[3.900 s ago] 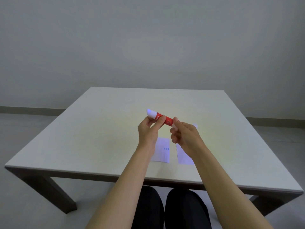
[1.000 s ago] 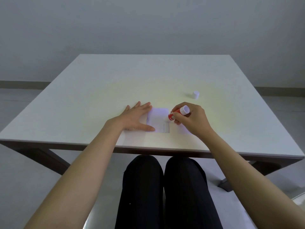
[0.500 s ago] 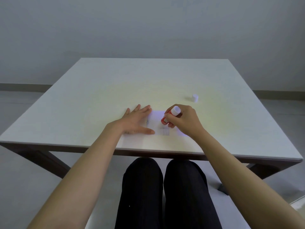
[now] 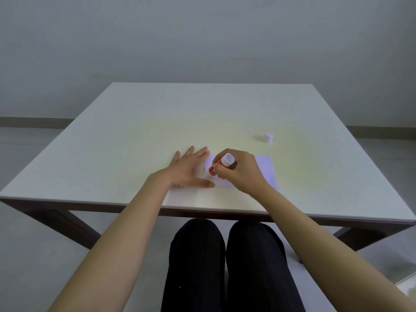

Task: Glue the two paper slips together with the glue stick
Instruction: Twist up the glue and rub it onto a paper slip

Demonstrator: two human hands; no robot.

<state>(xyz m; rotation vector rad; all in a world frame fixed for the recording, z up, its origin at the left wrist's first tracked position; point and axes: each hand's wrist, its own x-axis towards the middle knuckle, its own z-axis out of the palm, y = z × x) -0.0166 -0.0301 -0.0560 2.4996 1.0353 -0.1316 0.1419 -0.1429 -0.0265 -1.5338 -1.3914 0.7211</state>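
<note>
Near the front edge of the white table, at about its middle: left hand flat, fingers spread, pinning one paper slip. Just beside it, right hand curled around the red glue stick, tilted, lower end down on that slip. Second slip partly under the right hand. White cap upright, well apart toward the right edge.
</note>
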